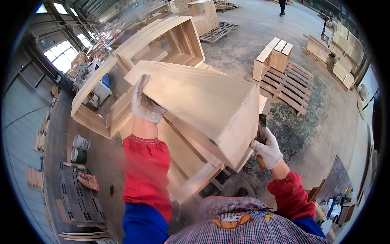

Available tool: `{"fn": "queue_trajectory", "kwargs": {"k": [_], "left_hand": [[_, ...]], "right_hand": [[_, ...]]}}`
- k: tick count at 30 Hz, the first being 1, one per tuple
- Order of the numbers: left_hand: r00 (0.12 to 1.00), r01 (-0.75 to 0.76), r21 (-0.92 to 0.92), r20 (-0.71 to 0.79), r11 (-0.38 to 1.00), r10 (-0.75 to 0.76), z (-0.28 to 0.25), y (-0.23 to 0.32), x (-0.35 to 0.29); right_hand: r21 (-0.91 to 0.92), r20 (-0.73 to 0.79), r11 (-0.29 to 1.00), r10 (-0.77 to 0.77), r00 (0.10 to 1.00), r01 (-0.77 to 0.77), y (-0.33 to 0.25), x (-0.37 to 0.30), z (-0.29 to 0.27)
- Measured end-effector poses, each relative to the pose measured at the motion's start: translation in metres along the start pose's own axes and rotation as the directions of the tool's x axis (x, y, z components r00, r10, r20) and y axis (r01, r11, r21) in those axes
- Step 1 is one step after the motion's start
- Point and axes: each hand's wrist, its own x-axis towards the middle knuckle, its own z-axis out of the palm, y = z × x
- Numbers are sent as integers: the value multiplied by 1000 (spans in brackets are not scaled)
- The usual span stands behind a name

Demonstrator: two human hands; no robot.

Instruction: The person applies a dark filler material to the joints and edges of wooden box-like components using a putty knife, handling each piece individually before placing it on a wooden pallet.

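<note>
A long pale wooden box point(191, 95) lies tilted across the middle, its narrow end toward my right side. My left hand point(145, 101), in a whitish work glove, grips the box's left side, with the fingers up over its edge. Beside the near right end of the box, my right hand point(269, 150), also gloved, is closed round a wooden-handled tool point(260, 162). A dark metal part shows above the fist; the tool's exact kind is unclear. Below the box are wooden panels and a frame point(178, 150), partly hidden by it.
Open wooden frames point(195, 40) stand beyond and left of the box. At right, a pallet point(286, 87) carries small wooden boxes point(273, 57). Buckets point(79, 155) and dark plastic pallets point(79, 195) lie at left. A person point(282, 6) is far off.
</note>
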Motion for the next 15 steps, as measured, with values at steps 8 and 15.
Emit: {"fn": "queue_trajectory", "kwargs": {"k": [8,15], "left_hand": [[863,-118,144,504,983,30,0,-49,-139],[999,25,544,25,839,-46,11,-104,-188]], "right_hand": [[57,-80,997,53,995,-49,-30,-3,58],[124,-48,989,84,995,-78,-51,1,71]]}}
